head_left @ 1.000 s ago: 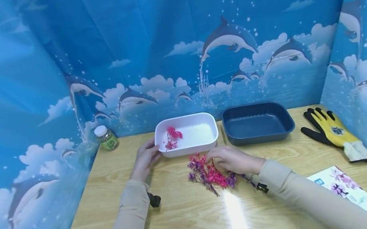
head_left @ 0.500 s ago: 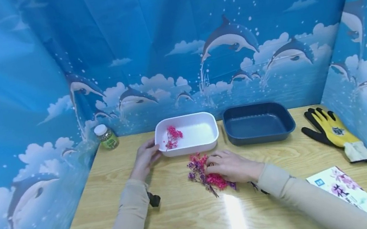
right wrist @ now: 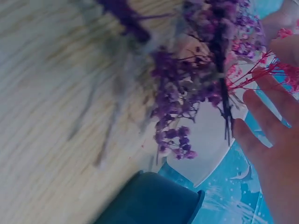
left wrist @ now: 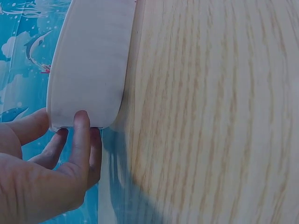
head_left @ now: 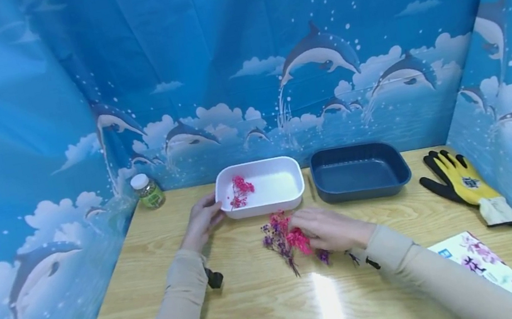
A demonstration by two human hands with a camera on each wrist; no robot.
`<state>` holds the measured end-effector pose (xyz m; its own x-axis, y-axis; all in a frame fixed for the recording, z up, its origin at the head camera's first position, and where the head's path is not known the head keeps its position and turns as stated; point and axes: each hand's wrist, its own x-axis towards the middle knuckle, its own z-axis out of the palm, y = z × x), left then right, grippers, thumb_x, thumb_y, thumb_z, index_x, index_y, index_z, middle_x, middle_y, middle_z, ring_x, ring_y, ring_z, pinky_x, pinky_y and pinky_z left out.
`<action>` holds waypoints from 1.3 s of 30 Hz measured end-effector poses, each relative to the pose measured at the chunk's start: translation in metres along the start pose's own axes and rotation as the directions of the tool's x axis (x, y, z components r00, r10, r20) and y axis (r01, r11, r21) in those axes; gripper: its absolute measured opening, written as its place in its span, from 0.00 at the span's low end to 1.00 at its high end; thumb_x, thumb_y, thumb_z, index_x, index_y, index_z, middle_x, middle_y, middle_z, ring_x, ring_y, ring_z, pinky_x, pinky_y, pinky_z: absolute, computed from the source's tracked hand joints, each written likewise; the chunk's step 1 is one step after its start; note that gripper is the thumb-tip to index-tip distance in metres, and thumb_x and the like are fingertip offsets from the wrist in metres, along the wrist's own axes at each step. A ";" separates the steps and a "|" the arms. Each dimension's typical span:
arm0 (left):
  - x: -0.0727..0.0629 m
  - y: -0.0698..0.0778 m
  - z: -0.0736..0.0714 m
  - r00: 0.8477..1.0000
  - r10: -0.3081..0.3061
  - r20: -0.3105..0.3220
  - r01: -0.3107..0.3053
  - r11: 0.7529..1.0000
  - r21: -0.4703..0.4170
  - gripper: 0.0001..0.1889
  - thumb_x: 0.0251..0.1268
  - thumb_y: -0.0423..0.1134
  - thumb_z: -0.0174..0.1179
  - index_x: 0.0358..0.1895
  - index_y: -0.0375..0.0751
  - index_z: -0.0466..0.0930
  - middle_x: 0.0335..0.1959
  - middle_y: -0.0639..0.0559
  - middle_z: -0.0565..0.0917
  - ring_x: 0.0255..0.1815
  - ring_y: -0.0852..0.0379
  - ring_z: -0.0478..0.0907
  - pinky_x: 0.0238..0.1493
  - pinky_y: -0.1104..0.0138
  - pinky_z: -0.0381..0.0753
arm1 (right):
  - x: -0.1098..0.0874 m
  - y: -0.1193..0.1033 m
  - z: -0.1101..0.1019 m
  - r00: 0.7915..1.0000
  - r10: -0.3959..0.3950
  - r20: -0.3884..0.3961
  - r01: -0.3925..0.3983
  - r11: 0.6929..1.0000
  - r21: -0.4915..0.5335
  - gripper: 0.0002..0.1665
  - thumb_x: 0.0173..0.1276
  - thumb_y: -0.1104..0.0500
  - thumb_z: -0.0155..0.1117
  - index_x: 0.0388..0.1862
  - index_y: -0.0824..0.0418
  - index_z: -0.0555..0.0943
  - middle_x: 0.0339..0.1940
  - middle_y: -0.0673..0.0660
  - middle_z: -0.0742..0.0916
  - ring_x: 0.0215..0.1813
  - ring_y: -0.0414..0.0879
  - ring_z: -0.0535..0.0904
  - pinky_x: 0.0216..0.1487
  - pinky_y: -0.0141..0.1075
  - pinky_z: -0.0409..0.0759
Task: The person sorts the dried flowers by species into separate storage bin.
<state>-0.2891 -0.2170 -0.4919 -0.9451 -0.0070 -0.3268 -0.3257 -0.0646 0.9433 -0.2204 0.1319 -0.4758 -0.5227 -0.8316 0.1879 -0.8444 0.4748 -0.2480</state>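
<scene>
My left hand (head_left: 203, 223) grips the left end of a white tray (head_left: 264, 210), fingertips and thumb at its rim and side in the left wrist view. Inside that tray lies a sprig of pink dried flowers (head_left: 241, 186). Just in front of it, my right hand (head_left: 332, 227) is over a small heap of dried flowers and pinches a pink sprig (head_left: 299, 240). Its thin pink stems (right wrist: 258, 78) run between thumb and fingers in the right wrist view. Purple dried flowers (right wrist: 175, 100) hang close beside the fingers, and another purple bit (head_left: 323, 256) lies under the hand.
To the right of the white tray stands a dark blue tray (head_left: 363, 193). A yellow and black glove (head_left: 465, 183) and a flower-printed white packet (head_left: 490, 267) lie on the right. The back left corner has a white-capped jar (head_left: 150, 193). Dolphin-printed sheets (head_left: 241, 71) surround the wooden table.
My right hand's fingers have gone from spread over the heap to closed on the pink sprig, which has shifted a little away from the purple flowers. My left hand stays on the white tray.
</scene>
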 end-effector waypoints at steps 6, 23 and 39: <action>0.000 0.000 -0.001 1.000 -0.002 -0.002 0.002 1.000 0.005 0.30 0.80 0.30 0.53 0.82 0.37 0.60 0.82 0.37 0.65 0.77 0.42 0.71 0.79 0.57 0.75 | -0.001 -0.003 -0.009 0.988 0.157 0.005 -0.149 0.922 0.359 0.31 0.68 0.66 0.66 0.70 0.56 0.74 0.69 0.57 0.83 0.70 0.55 0.80 0.74 0.54 0.81; 0.000 0.002 0.000 1.000 -0.007 -0.008 0.008 1.000 0.017 0.30 0.80 0.31 0.54 0.82 0.39 0.61 0.82 0.38 0.66 0.77 0.41 0.71 0.79 0.58 0.75 | 0.006 -0.005 -0.020 0.917 0.388 -0.096 -0.162 0.579 0.799 0.26 0.77 0.66 0.62 0.72 0.66 0.72 0.67 0.68 0.81 0.63 0.49 0.84 0.65 0.29 0.84; 0.001 0.000 0.000 1.000 -0.003 -0.001 0.003 1.000 -0.005 0.30 0.81 0.30 0.53 0.82 0.36 0.60 0.81 0.35 0.65 0.78 0.40 0.70 0.79 0.56 0.75 | 0.011 -0.002 -0.028 0.871 0.488 0.049 -0.110 0.096 0.989 0.32 0.85 0.63 0.51 0.82 0.64 0.57 0.65 0.59 0.82 0.61 0.52 0.86 0.71 0.68 0.78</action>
<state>-0.2897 -0.2173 -0.4926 -0.9441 -0.0082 -0.3295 -0.3282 -0.0694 0.9421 -0.2273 0.1298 -0.4469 -0.8619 -0.5071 -0.0040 0.0919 -0.1485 -0.9846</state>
